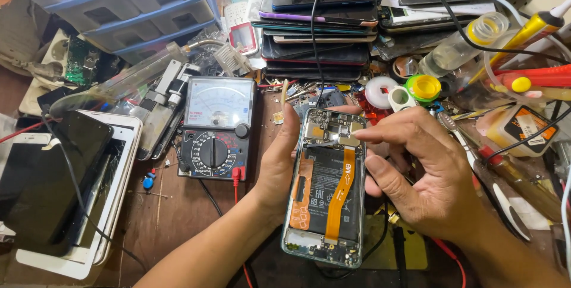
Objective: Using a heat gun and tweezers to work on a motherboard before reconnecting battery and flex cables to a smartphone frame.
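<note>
An opened smartphone (326, 193) lies back-side up in the middle, showing its black battery, an orange flex cable and the circuit board at the top. My left hand (278, 166) grips its left edge, thumb along the upper side. My right hand (425, 172) rests against the phone's right edge, with the index finger and thumb pinched over a small metal part on the upper board (351, 136). Whether anything sits between those fingertips is too small to tell.
An analog multimeter (217, 127) with red and black leads sits left of the phone. Tablets and a dark phone (65, 187) lie at far left. A stack of phones (318, 23) stands behind, blue drawers (128, 5) at back left, bottles, tape rolls and tools (511, 80) on the right.
</note>
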